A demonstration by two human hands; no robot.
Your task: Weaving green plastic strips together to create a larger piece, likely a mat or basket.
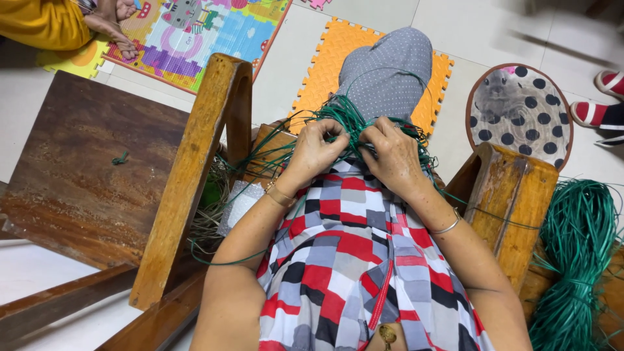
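Observation:
My left hand [316, 148] and my right hand [390, 153] meet over my lap, both pinching a tangle of thin green cord [354, 120]. The fingers of each hand are curled tight on the strands. Loose loops of the cord arc up over my grey dotted knee [390, 65] and trail left toward a wooden chair arm [195, 169]. A checked red, grey and white garment [344, 260] covers my lap below the hands.
A thick bundle of green cord [578, 253] lies on the wooden seat at right. A brown wooden tabletop [84, 162] stands at left. Orange foam mat [338, 52], colourful play mat [201, 32], round dotted cushion [520, 110]; another person's foot [120, 39] and red-striped shoes [601, 104].

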